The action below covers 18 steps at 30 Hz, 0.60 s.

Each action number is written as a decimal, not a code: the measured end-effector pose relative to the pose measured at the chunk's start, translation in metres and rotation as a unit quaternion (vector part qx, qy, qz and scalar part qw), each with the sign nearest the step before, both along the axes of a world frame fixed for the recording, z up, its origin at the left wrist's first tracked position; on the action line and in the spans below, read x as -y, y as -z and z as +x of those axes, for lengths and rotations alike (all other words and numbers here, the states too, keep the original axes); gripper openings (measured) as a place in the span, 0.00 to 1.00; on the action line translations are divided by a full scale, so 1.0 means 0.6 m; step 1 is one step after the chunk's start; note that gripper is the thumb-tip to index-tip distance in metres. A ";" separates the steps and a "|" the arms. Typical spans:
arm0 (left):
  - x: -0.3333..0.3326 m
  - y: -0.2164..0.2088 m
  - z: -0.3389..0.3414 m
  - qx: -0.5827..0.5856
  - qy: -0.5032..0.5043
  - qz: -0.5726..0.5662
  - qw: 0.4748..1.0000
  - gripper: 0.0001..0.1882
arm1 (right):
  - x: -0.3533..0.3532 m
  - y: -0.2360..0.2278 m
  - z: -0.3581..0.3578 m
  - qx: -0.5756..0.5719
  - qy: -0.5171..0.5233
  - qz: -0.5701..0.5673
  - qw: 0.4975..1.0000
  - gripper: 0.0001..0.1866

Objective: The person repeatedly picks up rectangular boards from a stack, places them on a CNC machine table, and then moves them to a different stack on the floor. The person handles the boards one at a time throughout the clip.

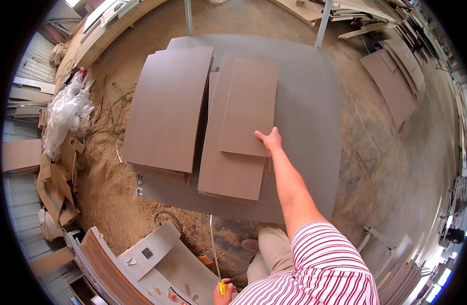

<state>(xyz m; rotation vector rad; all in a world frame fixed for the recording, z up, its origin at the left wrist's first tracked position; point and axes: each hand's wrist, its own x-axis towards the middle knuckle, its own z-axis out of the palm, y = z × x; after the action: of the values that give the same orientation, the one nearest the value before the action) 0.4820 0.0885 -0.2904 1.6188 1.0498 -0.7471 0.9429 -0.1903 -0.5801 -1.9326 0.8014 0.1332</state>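
Observation:
My left hand, low in the picture, is closed around a yellow tape measure. Its pale blade runs out toward the near edge of a large grey sheet. With my arm stretched forward, my right hand grips the near right corner of a brown board. The thumb lies over the top face, and the other fingers are partly hidden at the edge. That board rests on a longer brown board in a stack. Left of it stands another stack of wider brown boards.
Sawdust covers the floor on the left, beside clear plastic wrap and cardboard scraps. A white panel stands near my left side. More boards lie far right. Metal posts rise behind the sheet.

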 end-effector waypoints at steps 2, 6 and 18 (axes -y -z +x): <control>-0.004 0.015 -0.007 0.017 -0.055 -0.031 0.998 0.11 | -0.005 -0.050 -0.011 0.015 0.051 0.164 0.985 0.32; -0.044 0.045 -0.001 0.070 0.034 -0.043 0.996 0.12 | 0.118 0.027 -0.145 0.079 0.071 0.187 0.977 0.28; -0.065 0.078 -0.045 0.097 0.068 -0.034 0.992 0.10 | 0.251 0.014 -0.503 -0.175 0.173 -0.277 0.929 0.32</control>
<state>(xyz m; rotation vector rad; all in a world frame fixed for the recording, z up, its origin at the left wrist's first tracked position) 0.4547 0.1275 -0.3370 1.6792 0.7739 -0.6909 0.6412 -0.3406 -0.5884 -2.2808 1.5388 0.0358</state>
